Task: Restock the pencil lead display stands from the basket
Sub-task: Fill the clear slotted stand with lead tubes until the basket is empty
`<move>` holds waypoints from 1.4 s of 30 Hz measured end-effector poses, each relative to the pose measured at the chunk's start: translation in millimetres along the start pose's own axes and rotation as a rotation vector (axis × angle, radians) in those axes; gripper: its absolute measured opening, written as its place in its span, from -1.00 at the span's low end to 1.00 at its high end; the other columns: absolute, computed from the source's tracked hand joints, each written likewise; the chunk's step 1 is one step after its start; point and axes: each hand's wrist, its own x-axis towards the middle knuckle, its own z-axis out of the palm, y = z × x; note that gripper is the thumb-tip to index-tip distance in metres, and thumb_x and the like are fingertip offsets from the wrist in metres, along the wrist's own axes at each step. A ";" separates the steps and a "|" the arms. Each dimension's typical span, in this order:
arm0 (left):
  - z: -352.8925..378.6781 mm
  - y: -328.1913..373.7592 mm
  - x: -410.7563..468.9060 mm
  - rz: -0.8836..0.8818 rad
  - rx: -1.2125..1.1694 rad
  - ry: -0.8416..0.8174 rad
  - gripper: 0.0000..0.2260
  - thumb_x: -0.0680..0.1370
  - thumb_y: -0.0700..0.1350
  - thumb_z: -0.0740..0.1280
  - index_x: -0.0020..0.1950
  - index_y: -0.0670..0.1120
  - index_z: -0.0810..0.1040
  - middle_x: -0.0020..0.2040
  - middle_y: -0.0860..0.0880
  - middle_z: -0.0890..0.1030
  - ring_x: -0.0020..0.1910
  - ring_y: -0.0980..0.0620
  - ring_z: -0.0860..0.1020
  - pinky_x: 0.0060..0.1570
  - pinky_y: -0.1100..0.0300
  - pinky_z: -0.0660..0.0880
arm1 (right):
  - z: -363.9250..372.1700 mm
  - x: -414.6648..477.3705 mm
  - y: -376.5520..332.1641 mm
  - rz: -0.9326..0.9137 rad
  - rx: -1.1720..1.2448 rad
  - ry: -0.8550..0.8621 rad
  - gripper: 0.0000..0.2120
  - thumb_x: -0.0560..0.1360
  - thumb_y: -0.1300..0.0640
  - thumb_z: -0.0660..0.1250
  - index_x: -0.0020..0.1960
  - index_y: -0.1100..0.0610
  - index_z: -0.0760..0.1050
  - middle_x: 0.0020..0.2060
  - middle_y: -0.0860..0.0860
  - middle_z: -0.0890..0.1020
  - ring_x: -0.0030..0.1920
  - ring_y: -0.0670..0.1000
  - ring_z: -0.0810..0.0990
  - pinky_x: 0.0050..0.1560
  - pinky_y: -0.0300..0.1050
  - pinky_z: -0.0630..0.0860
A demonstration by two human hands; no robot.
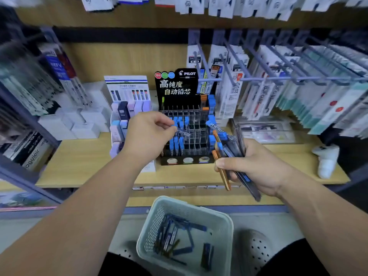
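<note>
A black Pilot lead display stand (186, 116) with clear slots stands on the wooden shelf; blue-capped lead cases fill its left and right columns. My left hand (148, 134) pinches one blue-capped lead case (182, 132) right in front of the stand's middle slots. My right hand (251, 168) grips a bundle of lead cases (225, 144), blue-capped and orange ones, fanned out beside the stand's right edge. Below, a pale green basket (221, 218) holds several more loose lead cases (175, 238).
A second white and lilac lead stand (126, 108) sits left of the black one. White boxes (79, 122) are stacked at the left. Peg hooks with hanging packets (278, 82) jut out at the right. A white object (326, 160) lies on the shelf (83, 162) at the right end.
</note>
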 end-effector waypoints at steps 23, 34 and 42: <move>51.1 -34.7 57.9 0.425 0.304 -0.070 -0.90 0.52 -0.23 0.45 -0.01 -0.10 0.72 -0.18 0.24 0.46 -0.20 0.34 0.47 -0.10 0.50 0.33 | -38.1 56.9 16.9 0.071 0.019 -0.024 -0.59 0.32 0.18 0.46 -0.07 0.51 0.45 -0.49 0.07 0.53 -0.48 -0.01 0.43 -0.44 -0.25 0.40; 58.1 -27.6 56.4 0.332 0.433 -0.032 -0.82 0.46 -0.22 0.50 0.03 -0.05 0.70 -0.06 0.07 0.52 -0.11 0.08 0.55 -0.07 0.08 0.56 | -31.8 62.2 26.8 0.072 0.060 -0.110 -0.63 0.23 0.05 0.57 -0.11 0.22 0.53 -0.24 0.25 0.54 -0.42 0.02 0.45 -0.38 -0.19 0.44; 60.9 8.0 33.8 -0.350 -0.355 -0.188 -0.84 0.60 0.00 0.37 -0.03 -0.05 0.67 -0.17 -0.05 0.67 -0.46 0.06 0.43 -0.48 0.23 0.38 | -27.2 64.8 21.3 0.063 0.050 -0.130 -0.71 0.33 0.18 0.52 -0.07 0.27 0.50 -0.29 0.14 0.61 -0.45 -0.02 0.44 -0.40 -0.19 0.43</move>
